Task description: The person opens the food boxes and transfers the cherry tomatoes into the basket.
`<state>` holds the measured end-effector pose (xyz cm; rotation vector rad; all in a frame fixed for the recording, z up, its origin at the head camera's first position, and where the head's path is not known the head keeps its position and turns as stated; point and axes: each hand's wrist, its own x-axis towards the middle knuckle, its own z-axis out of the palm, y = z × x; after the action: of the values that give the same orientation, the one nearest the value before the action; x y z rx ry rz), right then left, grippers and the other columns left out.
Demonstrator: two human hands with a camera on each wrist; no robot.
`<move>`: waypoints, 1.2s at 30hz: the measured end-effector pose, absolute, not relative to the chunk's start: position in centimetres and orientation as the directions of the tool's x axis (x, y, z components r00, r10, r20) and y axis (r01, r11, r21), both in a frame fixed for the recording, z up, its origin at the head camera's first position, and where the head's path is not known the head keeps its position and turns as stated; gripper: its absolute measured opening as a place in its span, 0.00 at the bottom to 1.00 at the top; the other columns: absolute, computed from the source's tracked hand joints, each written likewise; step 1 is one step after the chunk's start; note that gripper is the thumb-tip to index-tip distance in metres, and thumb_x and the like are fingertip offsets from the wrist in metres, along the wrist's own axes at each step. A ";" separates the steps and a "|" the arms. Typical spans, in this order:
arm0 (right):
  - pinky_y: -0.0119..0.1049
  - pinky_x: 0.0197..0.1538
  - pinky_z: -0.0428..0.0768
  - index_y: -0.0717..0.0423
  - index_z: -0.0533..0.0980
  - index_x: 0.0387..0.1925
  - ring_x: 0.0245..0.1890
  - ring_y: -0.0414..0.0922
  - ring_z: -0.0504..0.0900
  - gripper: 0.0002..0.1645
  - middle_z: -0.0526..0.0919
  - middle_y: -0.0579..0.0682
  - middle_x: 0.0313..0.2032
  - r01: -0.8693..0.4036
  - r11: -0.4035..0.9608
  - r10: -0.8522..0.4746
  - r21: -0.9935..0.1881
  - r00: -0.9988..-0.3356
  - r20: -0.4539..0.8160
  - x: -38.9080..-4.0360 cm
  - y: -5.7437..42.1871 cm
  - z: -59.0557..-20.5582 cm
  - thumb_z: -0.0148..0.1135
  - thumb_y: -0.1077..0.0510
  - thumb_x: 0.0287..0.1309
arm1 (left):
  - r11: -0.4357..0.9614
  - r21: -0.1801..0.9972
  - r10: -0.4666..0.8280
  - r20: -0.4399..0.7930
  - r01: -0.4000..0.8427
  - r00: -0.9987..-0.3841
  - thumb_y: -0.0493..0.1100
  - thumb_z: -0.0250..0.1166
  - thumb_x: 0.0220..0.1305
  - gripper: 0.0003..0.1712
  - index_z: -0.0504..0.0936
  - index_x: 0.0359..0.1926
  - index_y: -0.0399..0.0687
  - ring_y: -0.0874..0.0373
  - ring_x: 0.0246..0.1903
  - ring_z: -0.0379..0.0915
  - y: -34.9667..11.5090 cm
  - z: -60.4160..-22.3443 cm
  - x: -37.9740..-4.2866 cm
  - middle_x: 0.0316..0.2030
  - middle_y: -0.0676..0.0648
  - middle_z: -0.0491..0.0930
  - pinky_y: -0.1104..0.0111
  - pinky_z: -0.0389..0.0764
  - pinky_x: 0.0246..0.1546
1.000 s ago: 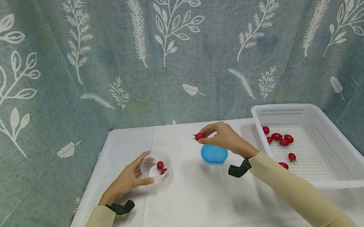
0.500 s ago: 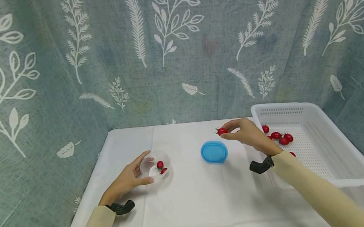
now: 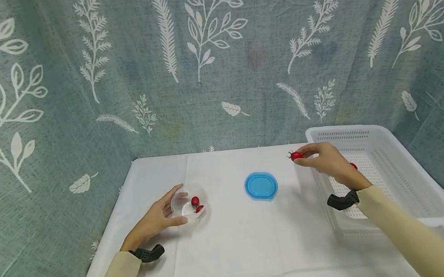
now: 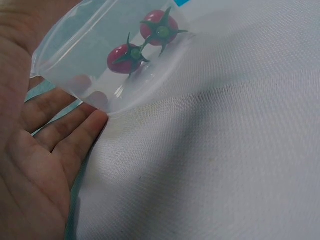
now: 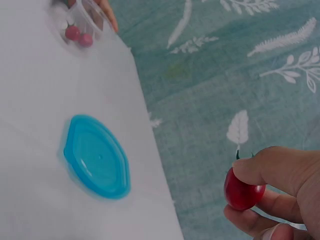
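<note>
At the left, my left hand [image 3: 152,224] holds a round clear plastic tub [image 3: 187,210], its thumb at the near side and its fingers round the far side. Two red cherry tomatoes [image 4: 161,25] with green calyxes lie inside the tub, near each other. My right hand [image 3: 326,159] pinches another cherry tomato [image 3: 296,155] between thumb and fingers, above the table by the left rim of the white basket [image 3: 419,170]. In the right wrist view this pinched tomato [image 5: 242,190] has its green calyx toward the top.
A blue lid [image 3: 261,186] lies flat on the white-covered table [image 3: 240,252], between the tub and the basket. My right hand and forearm hide much of the basket's left side; one red tomato [image 3: 354,166] shows behind them. Patterned green cloth [image 3: 200,113] hangs behind the table.
My right hand has moved right with the pinched tomato, from over the blue lid to the basket's left rim, covering most tomatoes there. My left hand and the tub have stayed still.
</note>
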<state>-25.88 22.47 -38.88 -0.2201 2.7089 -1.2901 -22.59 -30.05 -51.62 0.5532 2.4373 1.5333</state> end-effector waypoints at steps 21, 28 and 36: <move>0.43 0.44 0.84 0.60 0.78 0.63 0.46 0.51 0.82 0.34 0.82 0.62 0.58 -0.001 0.646 -0.057 -0.764 -0.997 -0.046 -24.7 29.3 -39.9 0.69 0.42 0.66 | 0.386 0.899 0.427 0.025 0.208 -0.904 0.48 0.79 0.59 0.60 0.50 0.83 0.61 0.38 0.78 0.43 -30.1 -51.8 -22.8 0.76 0.46 0.61 0.44 0.57 0.73; 0.52 0.54 0.80 0.64 0.74 0.65 0.56 0.61 0.77 0.39 0.77 0.66 0.62 0.073 0.652 -0.013 -0.755 -0.994 -0.107 -25.2 31.2 -41.0 0.66 0.39 0.68 | 0.396 0.896 0.419 0.019 0.201 -0.908 0.48 0.80 0.58 0.61 0.50 0.83 0.63 0.37 0.78 0.43 -30.2 -51.9 -22.8 0.78 0.46 0.58 0.45 0.57 0.73; 0.49 0.47 0.80 0.65 0.72 0.67 0.53 0.62 0.75 0.39 0.77 0.67 0.61 0.111 0.679 0.020 -0.725 -0.991 -0.132 -25.7 33.2 -41.7 0.64 0.40 0.69 | 0.386 0.901 0.418 0.020 0.197 -0.908 0.49 0.81 0.57 0.61 0.51 0.82 0.67 0.40 0.78 0.44 -30.3 -52.1 -23.0 0.76 0.48 0.61 0.47 0.57 0.73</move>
<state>-25.68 33.19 -41.67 0.1084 2.7739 -1.2097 -22.98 -30.26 -52.10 0.5488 2.4331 1.5369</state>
